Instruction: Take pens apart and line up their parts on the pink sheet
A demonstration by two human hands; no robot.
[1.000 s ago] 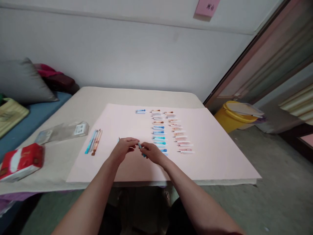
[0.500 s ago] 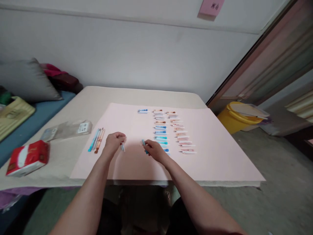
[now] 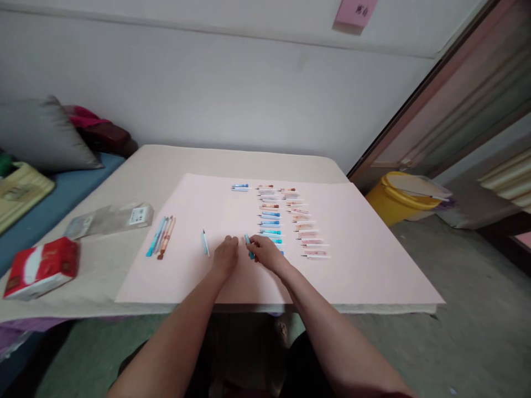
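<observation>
Left hand (image 3: 227, 255) swings inward, leaving the slim refill (image 3: 206, 243) behind

It has crossed toward the right hand (image 3: 262, 250) within half a second. From where I stand its grip looks curled; I cannot tell whether it holds anything. The right grip is closed round a blue pen barrel (image 3: 249, 247), over the pink sheet (image 3: 365, 276). Many pen parts (image 3: 271, 223) already lie in two columns; a few pens (image 3: 166, 237) at the left look whole.

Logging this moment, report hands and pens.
Right hand: holding blue pen. Left hand: near it, contents unclear. Loose pen parts left of left hand. Pens lie close beyond right hand.
</observation>
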